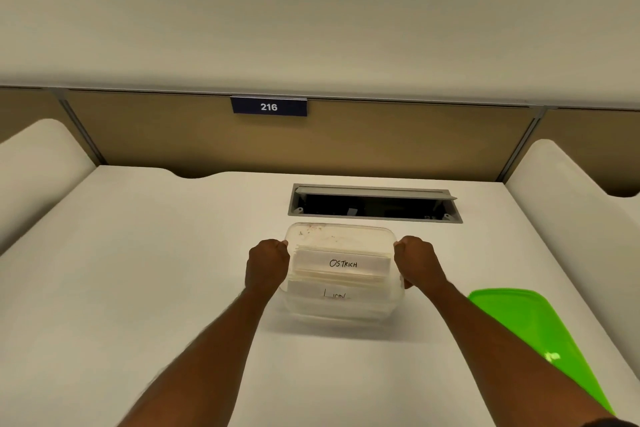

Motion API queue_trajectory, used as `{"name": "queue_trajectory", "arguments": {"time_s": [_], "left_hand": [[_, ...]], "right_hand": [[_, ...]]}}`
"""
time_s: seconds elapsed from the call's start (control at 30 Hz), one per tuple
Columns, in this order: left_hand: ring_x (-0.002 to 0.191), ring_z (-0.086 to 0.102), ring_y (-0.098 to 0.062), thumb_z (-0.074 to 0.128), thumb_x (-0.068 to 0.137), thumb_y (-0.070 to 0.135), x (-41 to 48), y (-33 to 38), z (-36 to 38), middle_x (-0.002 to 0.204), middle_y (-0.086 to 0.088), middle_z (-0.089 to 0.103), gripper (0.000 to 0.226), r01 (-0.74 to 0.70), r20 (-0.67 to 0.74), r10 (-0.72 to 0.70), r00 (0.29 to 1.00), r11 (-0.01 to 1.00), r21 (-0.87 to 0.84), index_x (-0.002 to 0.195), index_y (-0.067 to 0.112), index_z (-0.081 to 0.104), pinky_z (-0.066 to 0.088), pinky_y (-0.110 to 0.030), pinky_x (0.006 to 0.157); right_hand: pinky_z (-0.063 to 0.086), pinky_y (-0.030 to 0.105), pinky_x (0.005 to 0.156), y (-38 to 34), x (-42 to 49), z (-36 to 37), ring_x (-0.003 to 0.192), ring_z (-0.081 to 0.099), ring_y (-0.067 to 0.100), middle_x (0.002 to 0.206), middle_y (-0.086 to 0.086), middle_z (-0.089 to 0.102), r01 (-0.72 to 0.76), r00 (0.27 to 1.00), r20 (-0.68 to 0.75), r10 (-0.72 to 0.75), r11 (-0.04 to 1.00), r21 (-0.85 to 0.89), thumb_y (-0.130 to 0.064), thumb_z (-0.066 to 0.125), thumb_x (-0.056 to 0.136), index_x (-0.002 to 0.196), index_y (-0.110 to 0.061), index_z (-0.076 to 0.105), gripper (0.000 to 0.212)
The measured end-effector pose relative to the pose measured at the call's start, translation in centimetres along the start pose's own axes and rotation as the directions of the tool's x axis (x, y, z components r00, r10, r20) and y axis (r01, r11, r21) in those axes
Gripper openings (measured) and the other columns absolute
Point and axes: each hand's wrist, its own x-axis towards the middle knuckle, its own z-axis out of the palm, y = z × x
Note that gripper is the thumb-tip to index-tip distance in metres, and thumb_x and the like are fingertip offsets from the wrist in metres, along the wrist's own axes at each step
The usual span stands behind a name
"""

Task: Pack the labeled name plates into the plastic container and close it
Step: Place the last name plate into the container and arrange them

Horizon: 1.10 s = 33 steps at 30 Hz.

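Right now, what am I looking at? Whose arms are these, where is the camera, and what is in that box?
No machine here: the grips are a person's bare hands, filmed by one camera worn on their head, looking down. The left grip and right grip hold the sides of a clear plastic container on a white desk. Inside are white name plates; one reads OSTRICH. The container is open: its green lid lies on the desk to the right.

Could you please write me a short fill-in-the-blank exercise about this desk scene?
The left hand and right hand grip the plastic container, whose top name plate reads ____.
The lid lying on the desk to its right is coloured ____.
The blue sign on the partition reads ____.
Answers: OSTRICH; green; 216.
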Motion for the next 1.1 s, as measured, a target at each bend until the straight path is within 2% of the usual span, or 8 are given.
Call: {"name": "queue_trajectory", "arguments": {"time_s": [0.17, 0.27, 0.4, 0.63, 0.77, 0.87, 0.93, 1.1], "left_hand": [[0.077, 0.059, -0.032, 0.042, 0.098, 0.026, -1.5, -2.8, -2.1, 0.083, -0.018, 0.068, 0.039, 0.021, 0.019, -0.021, 1.000, 1.000, -0.004, 0.071, 0.004, 0.060, 0.041, -0.031, 0.067], [0.076, 0.057, -0.032, 0.043, 0.098, 0.026, -2.1, -4.0, -2.7, 0.082, -0.018, 0.067, 0.039, 0.038, 0.037, -0.037, 0.999, 0.999, -0.026, 0.065, 0.009, 0.055, 0.041, -0.031, 0.067], [0.071, 0.054, -0.031, 0.044, 0.097, 0.026, -2.9, -5.0, -3.1, 0.072, -0.013, 0.062, 0.044, 0.055, 0.063, -0.052, 0.997, 0.997, -0.049, 0.056, 0.012, 0.046, 0.037, -0.030, 0.064], [0.078, 0.060, -0.032, 0.043, 0.097, 0.028, -3.6, -6.4, -2.8, 0.079, -0.014, 0.067, 0.039, 0.060, 0.123, -0.054, 0.991, 0.997, -0.048, 0.064, 0.011, 0.054, 0.042, -0.031, 0.065], [0.084, 0.062, -0.034, 0.043, 0.097, 0.034, -3.3, -5.9, -3.0, 0.081, -0.015, 0.067, 0.042, 0.043, 0.148, -0.042, 0.988, 0.999, -0.001, 0.065, 0.009, 0.054, 0.046, -0.035, 0.071], [0.102, 0.060, -0.034, 0.045, 0.093, 0.047, -3.3, -4.5, -3.0, 0.103, -0.015, 0.065, 0.046, 0.045, 0.075, -0.051, 0.996, 0.996, 0.077, 0.095, 0.005, 0.064, 0.048, -0.039, 0.082], [0.112, 0.053, -0.034, 0.048, 0.091, 0.050, -3.4, -2.5, -2.8, 0.117, -0.015, 0.058, 0.052, 0.035, 0.008, -0.036, 0.999, 0.995, 0.096, 0.121, 0.008, 0.057, 0.047, -0.041, 0.085], [0.116, 0.052, -0.025, 0.052, 0.091, 0.043, -4.4, 4.6, 0.4, 0.126, -0.007, 0.056, 0.046, -0.210, -0.025, 0.209, 0.978, 0.977, -0.040, 0.128, 0.016, 0.054, 0.045, -0.038, 0.089]], "right_hand": [[0.056, 0.037, 0.074, -1.4, -3.0, 2.0, 0.079, 0.067, 0.032, 0.090, 0.017, 0.069, 0.008, 1.000, -0.001, -0.008, 1.000, -0.009, -0.019, 0.038, 0.098, 0.092, 0.001, 0.062, 0.032], [0.053, 0.034, 0.071, -1.8, -4.2, 2.8, 0.079, 0.065, 0.030, 0.091, 0.017, 0.069, 0.008, 1.000, -0.005, -0.009, 0.999, -0.040, -0.019, 0.037, 0.098, 0.091, 0.001, 0.062, 0.032], [0.059, 0.042, 0.073, -2.0, -5.3, 3.5, 0.076, 0.068, 0.034, 0.088, 0.017, 0.068, -0.021, 1.000, 0.006, 0.021, 0.999, -0.042, -0.019, 0.036, 0.097, 0.091, 0.000, 0.061, 0.032], [0.049, 0.034, 0.071, -1.9, -5.5, 4.3, 0.088, 0.065, 0.034, 0.096, 0.017, 0.068, -0.034, 0.999, 0.019, 0.036, 0.992, -0.122, -0.022, 0.039, 0.098, 0.092, -0.003, 0.061, 0.030], [0.043, 0.026, 0.052, -1.4, -5.2, 4.4, 0.064, 0.063, 0.026, 0.085, 0.013, 0.068, -0.032, 0.998, 0.042, 0.039, 0.988, -0.149, -0.021, 0.037, 0.097, 0.084, -0.007, 0.058, 0.029], [0.041, 0.023, 0.045, -1.2, -5.1, 4.2, 0.050, 0.062, 0.021, 0.068, 0.006, 0.063, -0.024, 0.999, 0.042, 0.031, 0.988, -0.149, -0.031, 0.036, 0.099, 0.077, -0.009, 0.054, 0.036], [0.053, 0.028, 0.057, -1.2, -5.0, 3.9, 0.055, 0.066, 0.025, 0.070, 0.007, 0.065, -0.012, 1.000, 0.020, 0.015, 0.988, -0.154, -0.040, 0.033, 0.100, 0.072, -0.011, 0.051, 0.044], [0.045, 0.034, 0.072, 1.0, -4.2, 1.7, 0.088, 0.065, 0.037, 0.092, 0.017, 0.068, -0.044, 0.994, -0.104, 0.026, 0.983, -0.176, -0.045, 0.030, 0.100, 0.080, -0.008, 0.056, 0.049]]}}
